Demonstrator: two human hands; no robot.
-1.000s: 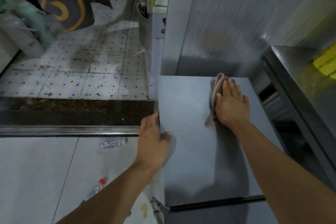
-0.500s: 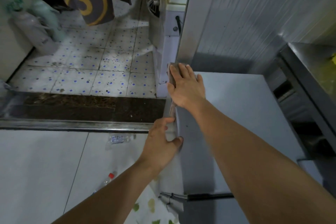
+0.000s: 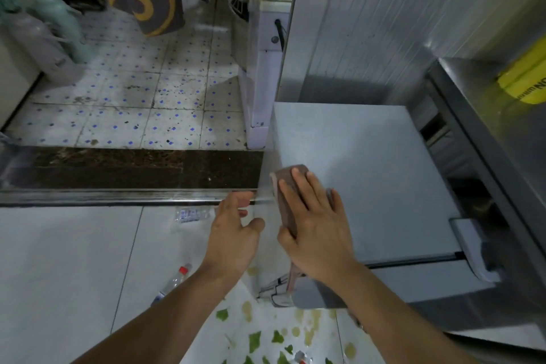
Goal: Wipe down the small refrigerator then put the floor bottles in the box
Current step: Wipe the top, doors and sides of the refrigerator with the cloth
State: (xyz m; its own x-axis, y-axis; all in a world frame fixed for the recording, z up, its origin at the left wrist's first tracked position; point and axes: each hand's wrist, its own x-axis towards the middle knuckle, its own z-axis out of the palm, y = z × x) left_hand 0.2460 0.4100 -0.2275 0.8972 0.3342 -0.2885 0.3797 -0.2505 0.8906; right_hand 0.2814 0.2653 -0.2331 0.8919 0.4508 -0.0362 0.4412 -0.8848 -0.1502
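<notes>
The small grey refrigerator (image 3: pixel 369 174) stands against a metal wall, its flat top facing me. My right hand (image 3: pixel 316 224) lies flat on a pinkish-brown cloth (image 3: pixel 288 195) pressed on the top's left edge; the cloth's tail hangs over the front corner. My left hand (image 3: pixel 233 233) hovers beside the refrigerator's left side, fingers apart, empty. On the white floor lie a clear crushed bottle (image 3: pixel 192 214) near the metal threshold and a bottle with a red cap (image 3: pixel 174 281) partly hidden by my left forearm. No box is in view.
A steel counter (image 3: pixel 487 133) with a yellow pack (image 3: pixel 526 77) stands right of the refrigerator. A white machine (image 3: pixel 266 74) sits behind the left corner. A leaf-patterned sheet (image 3: pixel 266 331) lies on the floor. Bagged items (image 3: pixel 44 38) lean at far left.
My right hand slid the cloth from the top's back right to its back left corner, then along the left edge toward me. The left hand lifted off the refrigerator's side edge.
</notes>
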